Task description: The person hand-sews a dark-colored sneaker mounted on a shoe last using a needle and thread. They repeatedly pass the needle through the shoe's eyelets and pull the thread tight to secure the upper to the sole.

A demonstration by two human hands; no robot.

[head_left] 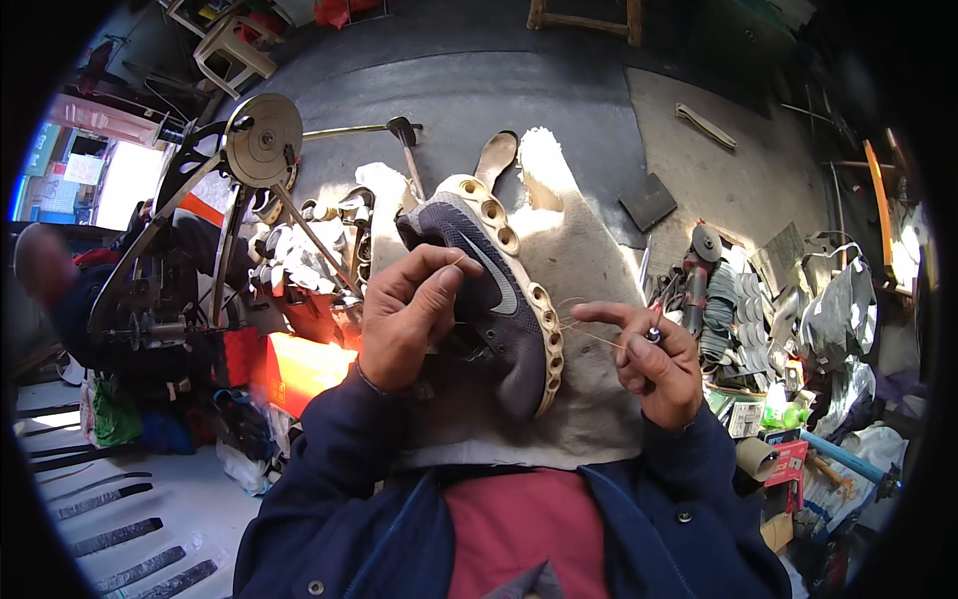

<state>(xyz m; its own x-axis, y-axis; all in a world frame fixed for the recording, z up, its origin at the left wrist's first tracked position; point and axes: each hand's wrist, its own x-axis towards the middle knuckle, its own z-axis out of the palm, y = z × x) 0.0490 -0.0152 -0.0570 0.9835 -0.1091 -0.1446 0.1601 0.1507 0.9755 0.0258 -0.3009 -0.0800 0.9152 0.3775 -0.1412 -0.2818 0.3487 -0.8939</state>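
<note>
The shoe lies across the person's lap, on a pale apron, with its dark upper toward the left and its pale, holed sole toward the right. The toe end points back toward the person's body.

The left hand is over the upper, thumb and forefinger pinched together beside the light side mark. A fine strand shows at the fingertips, so the pinch appears to be on thread. The lower fingers curl in, and whether they also press on the shoe cannot be told.

The right hand is to the right of the sole, apart from it. Its fingers are closed around a small tool, whose working end cannot be made out, while the forefinger reaches out toward the sole. Thin thread runs in loose loops between that finger and the sole's edge.

The step in hand looks like hand stitching along the seam where sole meets upper, with the thread being managed between stitches. The next move seems to call for taking up the slack evenly from both sides, keeping the loops from tangling around the tool, and steadying the shoe, since it rests only on soft cloth and could roll under a hard pull.
</note>
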